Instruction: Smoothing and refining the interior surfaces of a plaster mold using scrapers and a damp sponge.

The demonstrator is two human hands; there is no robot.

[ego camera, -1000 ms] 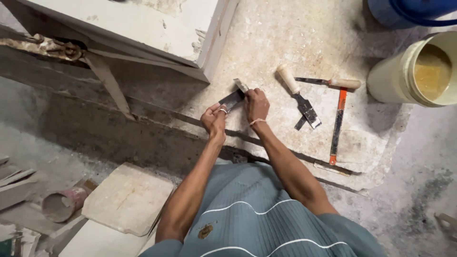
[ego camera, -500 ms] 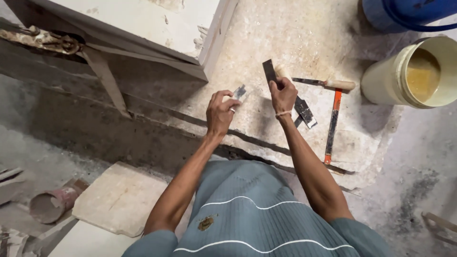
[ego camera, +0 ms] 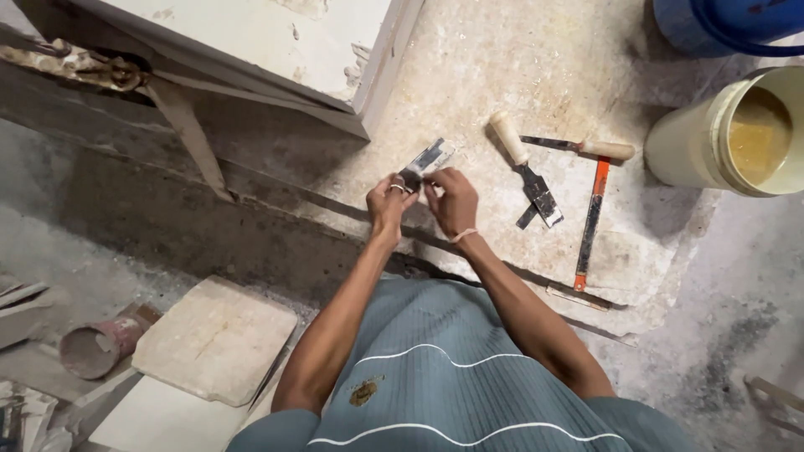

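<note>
Grey-blue ribbed shirt (ego camera: 452,385) with white curved stripes; orange flat metal strip (ego camera: 591,219); cream plastic bucket (ego camera: 712,138), yellow-brown inside; blue plastic drum (ego camera: 720,25); cream-handled scraper (ego camera: 523,163).

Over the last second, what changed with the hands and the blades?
Half a second ago the right hand held one scraper raised apart; it has come back to the left hand, and both grip the scrapers together. The wooden-handled scraper, knife, orange saw and cream bucket stayed put.

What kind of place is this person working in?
Probably a building or renovation site: a dusty, plaster-smeared floor slab, scrapers and an orange-handled tool lying loose, and a cream bucket of paste-like material nearby.
</note>
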